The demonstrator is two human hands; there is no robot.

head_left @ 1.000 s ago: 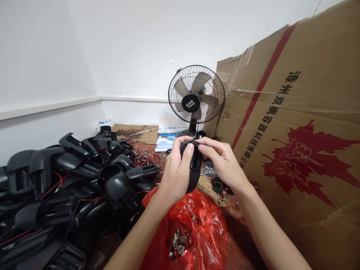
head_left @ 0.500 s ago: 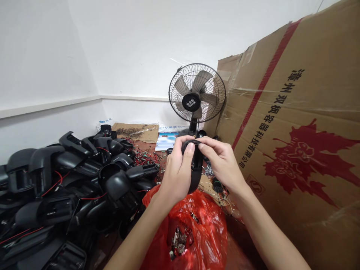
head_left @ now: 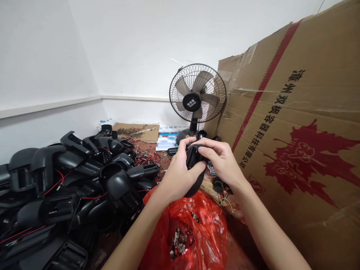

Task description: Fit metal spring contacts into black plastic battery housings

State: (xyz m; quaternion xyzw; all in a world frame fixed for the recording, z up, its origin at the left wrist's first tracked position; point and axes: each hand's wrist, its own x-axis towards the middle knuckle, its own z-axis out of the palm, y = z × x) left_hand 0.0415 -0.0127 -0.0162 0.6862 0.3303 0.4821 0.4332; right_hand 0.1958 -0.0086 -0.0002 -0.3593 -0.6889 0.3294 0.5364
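Observation:
Both hands are closed on one black plastic housing (head_left: 196, 187), held up over a red plastic bag (head_left: 208, 221). My left hand (head_left: 180, 170) wraps its left side, with the thumb laid across its front. My right hand (head_left: 221, 159) pinches the top right of the housing between thumb and fingers. An open slot shows in the housing's upper part; the fingers cover much of the rest. Small metal parts (head_left: 180, 242) lie inside the bag below.
Many similar black housings (head_left: 120, 187), some with red wires, are piled on the left. A desk fan (head_left: 194, 101) stands behind the hands. A large cardboard box (head_left: 281, 150) rises on the right. Loose wired parts (head_left: 144, 157) lie near the fan.
My left thumb has slid down from the top of the housing to its middle. The housing has turned and tilted slightly; my right hand stays at its top.

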